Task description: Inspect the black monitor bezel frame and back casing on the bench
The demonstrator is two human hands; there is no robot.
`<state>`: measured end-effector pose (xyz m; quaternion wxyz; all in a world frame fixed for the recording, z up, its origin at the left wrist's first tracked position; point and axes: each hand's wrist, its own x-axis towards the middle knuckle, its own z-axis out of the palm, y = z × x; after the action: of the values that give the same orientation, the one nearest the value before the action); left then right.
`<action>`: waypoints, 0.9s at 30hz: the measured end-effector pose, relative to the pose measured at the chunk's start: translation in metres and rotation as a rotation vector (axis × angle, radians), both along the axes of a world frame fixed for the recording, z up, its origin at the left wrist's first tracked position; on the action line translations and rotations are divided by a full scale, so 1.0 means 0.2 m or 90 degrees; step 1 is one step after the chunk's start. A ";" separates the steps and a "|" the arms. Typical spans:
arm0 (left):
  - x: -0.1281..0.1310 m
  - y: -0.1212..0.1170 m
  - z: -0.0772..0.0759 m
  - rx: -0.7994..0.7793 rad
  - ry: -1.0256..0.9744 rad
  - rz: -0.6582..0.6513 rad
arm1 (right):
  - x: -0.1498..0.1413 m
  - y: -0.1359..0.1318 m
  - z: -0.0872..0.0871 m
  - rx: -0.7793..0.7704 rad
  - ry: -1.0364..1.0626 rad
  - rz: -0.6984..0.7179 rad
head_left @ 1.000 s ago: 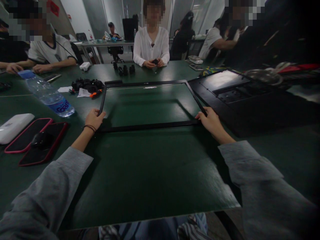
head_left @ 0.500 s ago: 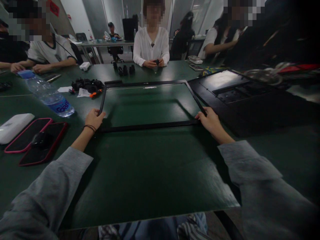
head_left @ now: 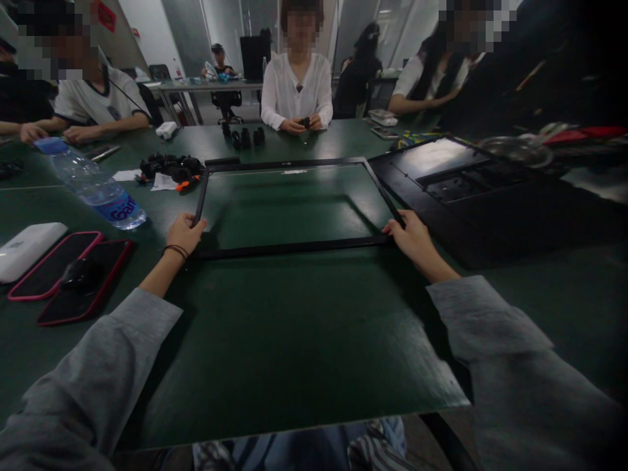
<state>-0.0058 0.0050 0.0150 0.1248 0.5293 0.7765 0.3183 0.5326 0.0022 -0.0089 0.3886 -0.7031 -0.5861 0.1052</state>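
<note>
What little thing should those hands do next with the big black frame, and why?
Maybe lower the black frame gently onto the green table: the left hand and right hand grip opposite sides, and a shadow inside its opening suggests it's raised.

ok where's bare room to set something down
Widest bare patch: green table between the grey sleeves, from the black frame to the near edge. Narrower: beyond the frame, before the person opposite. Crowded: left, with bottle, white box and red-edged phones; right, with the black panel.

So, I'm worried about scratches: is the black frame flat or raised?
The black frame is raised, at least its far side: its shadow on the table sits apart.
</note>
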 end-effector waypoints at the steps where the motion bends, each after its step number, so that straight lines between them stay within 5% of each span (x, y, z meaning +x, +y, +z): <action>1: 0.00 0.00 0.00 0.000 -0.002 0.001 | 0.00 0.00 0.00 0.000 0.000 -0.001; 27: -0.02 0.01 -0.03 0.005 -0.009 -0.001 | 0.01 0.01 -0.01 -0.009 0.004 0.013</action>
<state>-0.0096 0.0077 0.0093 0.1283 0.5282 0.7739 0.3250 0.5349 0.0039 -0.0116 0.3840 -0.6995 -0.5915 0.1155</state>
